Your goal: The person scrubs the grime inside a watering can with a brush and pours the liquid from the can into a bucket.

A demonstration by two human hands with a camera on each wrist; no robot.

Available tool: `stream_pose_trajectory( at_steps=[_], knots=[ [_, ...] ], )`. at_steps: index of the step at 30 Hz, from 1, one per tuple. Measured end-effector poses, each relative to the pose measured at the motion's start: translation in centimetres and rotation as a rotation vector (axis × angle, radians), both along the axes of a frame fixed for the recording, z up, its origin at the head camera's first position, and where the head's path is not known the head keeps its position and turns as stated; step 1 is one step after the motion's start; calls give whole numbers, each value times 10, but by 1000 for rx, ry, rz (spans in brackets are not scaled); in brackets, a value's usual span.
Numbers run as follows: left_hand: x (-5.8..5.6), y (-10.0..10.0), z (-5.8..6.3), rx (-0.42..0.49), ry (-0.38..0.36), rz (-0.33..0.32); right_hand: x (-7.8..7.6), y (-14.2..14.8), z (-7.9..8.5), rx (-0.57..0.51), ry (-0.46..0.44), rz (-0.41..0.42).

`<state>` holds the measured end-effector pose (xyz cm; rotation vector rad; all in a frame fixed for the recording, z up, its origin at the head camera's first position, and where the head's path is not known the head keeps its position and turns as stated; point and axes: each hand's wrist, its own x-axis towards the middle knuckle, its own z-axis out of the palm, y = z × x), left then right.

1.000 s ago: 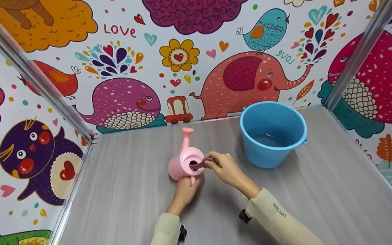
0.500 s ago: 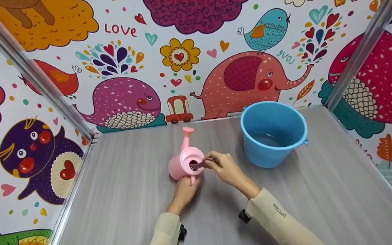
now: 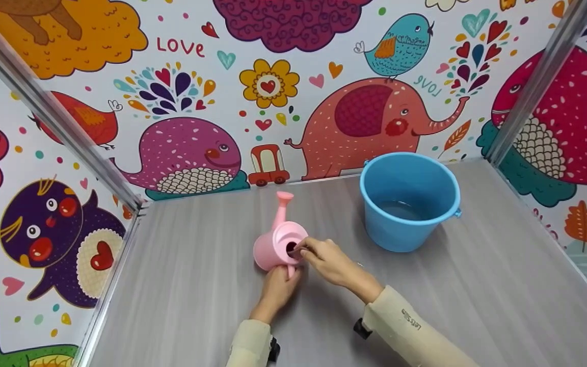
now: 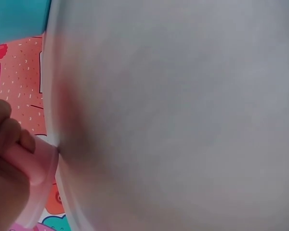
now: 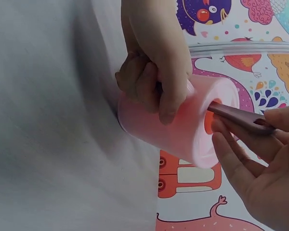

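A pink watering can (image 3: 270, 248) stands tilted on the grey table, its spout pointing toward the back wall. My left hand (image 3: 279, 289) grips its handle on the near side, fingers curled round it in the right wrist view. My right hand (image 3: 330, 261) pinches the hole-ended handle of a brown brush (image 5: 238, 117) between thumb and fingers. The brush reaches through the round opening in the can's top, so its head is hidden inside. In the left wrist view, only part of the can (image 4: 41, 180) and curled fingers (image 4: 7, 130) show at the left edge.
A light blue bucket (image 3: 400, 232) with a little clear liquid at its bottom stands right of the can, near the back wall. Printed panels with metal corner posts (image 3: 533, 81) enclose the grey table (image 3: 186, 285) at the back and sides.
My right hand has moved slightly down and left, pushing the brush deeper into the can; its bristles, visible before at the opening, are now hidden. The can has shifted slightly right.
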<state>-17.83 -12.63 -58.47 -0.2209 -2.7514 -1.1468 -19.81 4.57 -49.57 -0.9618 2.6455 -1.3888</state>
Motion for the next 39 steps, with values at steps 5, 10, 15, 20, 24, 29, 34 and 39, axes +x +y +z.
stream_pose_trajectory(
  at_steps=[5,10,15,20,24,29,34,39],
  knots=[
    [0,1,0,-9,0,6,2,-3,-1,38,-10,-3],
    [-1,1,0,-22,4,7,2,-4,-3,32,14,5],
    [-1,1,-1,-30,11,3,1,-3,-4,-9,7,29],
    [0,1,-1,-25,-26,15,1,0,-5,-94,-99,35],
    [0,1,-2,-26,-35,20,0,2,-7,-156,-168,46],
    [-1,1,-2,-37,-10,5,-1,5,-9,-233,-250,73],
    [-1,0,-2,-34,9,-12,-2,10,-8,-301,-331,86],
    [-1,-1,-1,-28,-5,-18,-4,17,-7,-349,-394,96]
  ],
)
